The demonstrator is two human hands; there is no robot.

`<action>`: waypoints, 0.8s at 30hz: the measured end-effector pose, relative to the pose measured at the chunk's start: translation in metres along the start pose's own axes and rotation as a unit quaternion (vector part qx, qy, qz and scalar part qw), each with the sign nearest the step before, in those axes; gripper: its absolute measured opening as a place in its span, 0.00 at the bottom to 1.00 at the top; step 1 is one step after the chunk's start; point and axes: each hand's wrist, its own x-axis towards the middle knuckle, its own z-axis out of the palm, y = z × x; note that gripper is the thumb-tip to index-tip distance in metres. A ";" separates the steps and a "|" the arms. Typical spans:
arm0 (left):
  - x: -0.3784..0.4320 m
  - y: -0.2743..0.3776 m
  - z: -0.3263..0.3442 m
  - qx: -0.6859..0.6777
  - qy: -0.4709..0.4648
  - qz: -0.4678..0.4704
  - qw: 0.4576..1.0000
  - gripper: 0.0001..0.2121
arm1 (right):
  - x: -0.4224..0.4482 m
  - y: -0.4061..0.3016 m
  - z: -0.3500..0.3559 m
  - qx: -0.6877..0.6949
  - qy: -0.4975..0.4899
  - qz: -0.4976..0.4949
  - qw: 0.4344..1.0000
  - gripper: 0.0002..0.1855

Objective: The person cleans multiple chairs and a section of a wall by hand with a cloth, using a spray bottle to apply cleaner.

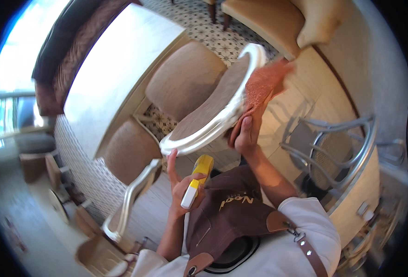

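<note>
My right hand point(249, 133) grips a crumpled reddish-orange cloth point(264, 85), which lies against the outer side of a chair's white moulded backrest frame point(210, 135). The cloth's far end is blurred. Brown upholstery point(212, 100) fills the frame, and the chair's padded brown seat point(186, 79) shows beyond it. In my left hand point(183, 194) is a yellow bottle point(204, 165) with a white end, held low before my apron. One raised finger of that hand is at the near left end of the backrest, seemingly touching it.
A pale tabletop point(120, 69) adjoins the chair on the left. Another white-framed chair point(129, 197) stands nearer on that side. To the right is a metal-framed chair point(332, 152). A tan upholstered chair point(266, 22) stands at the back, near patterned floor tiles point(204, 34).
</note>
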 end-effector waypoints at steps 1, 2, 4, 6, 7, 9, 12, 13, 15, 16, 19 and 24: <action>-0.017 -0.005 -0.004 -0.028 0.028 -0.010 0.999 0.10 | 0.018 -0.021 -0.001 -0.075 0.021 -0.031 0.996 0.23; -0.035 -0.012 -0.007 -0.058 0.057 -0.018 0.997 0.12 | 0.019 -0.038 0.002 -0.139 -0.022 -0.078 0.987 0.25; -0.071 -0.020 -0.020 -0.069 0.060 -0.042 0.995 0.13 | 0.000 -0.063 0.006 -0.290 -0.228 -0.216 0.904 0.26; -0.103 -0.037 -0.032 -0.075 0.083 -0.062 0.992 0.13 | 0.018 -0.095 0.016 -0.298 -0.342 -0.247 0.856 0.28; -0.124 -0.047 -0.040 -0.068 0.086 -0.089 0.990 0.10 | 0.027 -0.111 0.026 -0.310 -0.424 -0.253 0.813 0.30; -0.165 -0.067 -0.046 -0.065 0.093 -0.134 0.984 0.12 | 0.036 -0.131 0.064 -0.339 -0.471 -0.312 0.752 0.30; -0.216 -0.085 -0.066 -0.042 0.103 -0.198 0.974 0.13 | 0.035 -0.145 0.148 -0.486 -0.586 -0.372 0.532 0.30; -0.233 -0.087 -0.063 -0.051 0.108 -0.211 0.970 0.13 | 0.027 -0.151 0.179 -0.559 -0.664 -0.316 0.383 0.32; -0.264 -0.093 -0.056 -0.042 0.158 -0.251 0.954 0.13 | 0.001 -0.122 0.241 -0.551 -0.747 -0.186 0.322 0.24; -0.277 -0.093 -0.053 -0.050 0.157 -0.255 0.953 0.13 | -0.024 -0.088 0.261 -0.562 -0.735 -0.209 0.316 0.24; -0.282 -0.090 -0.041 -0.067 0.191 -0.282 0.938 0.11 | -0.102 0.072 0.275 -0.629 -0.549 -0.393 0.386 0.24; -0.280 -0.084 -0.042 -0.095 0.194 -0.266 0.939 0.08 | -0.136 0.108 0.267 -0.654 -0.486 -0.507 0.280 0.26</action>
